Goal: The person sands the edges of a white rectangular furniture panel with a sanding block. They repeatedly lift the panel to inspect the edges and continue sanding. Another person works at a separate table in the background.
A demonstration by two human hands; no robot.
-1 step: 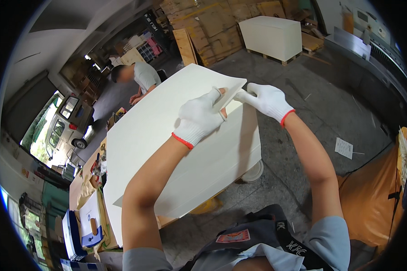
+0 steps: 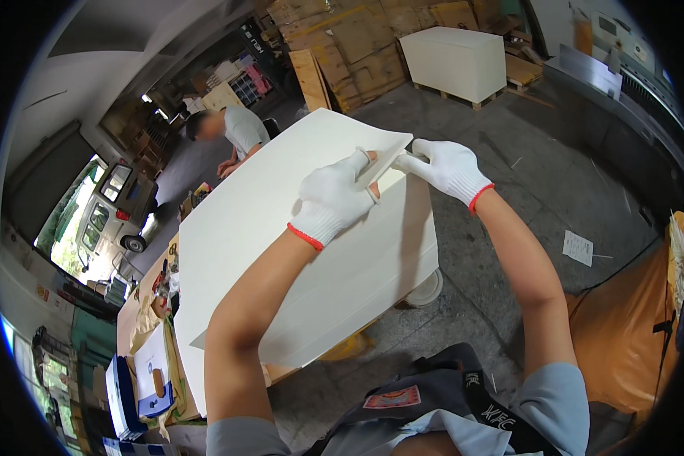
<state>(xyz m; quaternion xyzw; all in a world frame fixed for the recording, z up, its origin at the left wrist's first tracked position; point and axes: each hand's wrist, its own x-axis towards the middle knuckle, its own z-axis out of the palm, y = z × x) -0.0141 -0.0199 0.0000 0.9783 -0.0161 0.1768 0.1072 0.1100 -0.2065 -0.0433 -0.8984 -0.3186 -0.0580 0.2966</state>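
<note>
A tall stack of large white paper sheets (image 2: 243,228) stands before me, its side facing me. My left hand (image 2: 336,191), in a white knit glove with a red cuff, grips the raised right edge of the upper sheets (image 2: 391,141). Two bare fingertips poke out of that glove. At the same corner is my right hand (image 2: 450,172), gloved alike, its thumb and fingers closed at the sheets' edge. The exact hold of its fingertips is partly hidden.
A co-worker (image 2: 239,133) leans over beyond the stack. Left of it, a table holds blue-and-white folders (image 2: 150,372). A second white stack (image 2: 456,64) sits on a pallet at the back. A round pale lid (image 2: 425,290) and an orange cover (image 2: 623,334) are near the right side.
</note>
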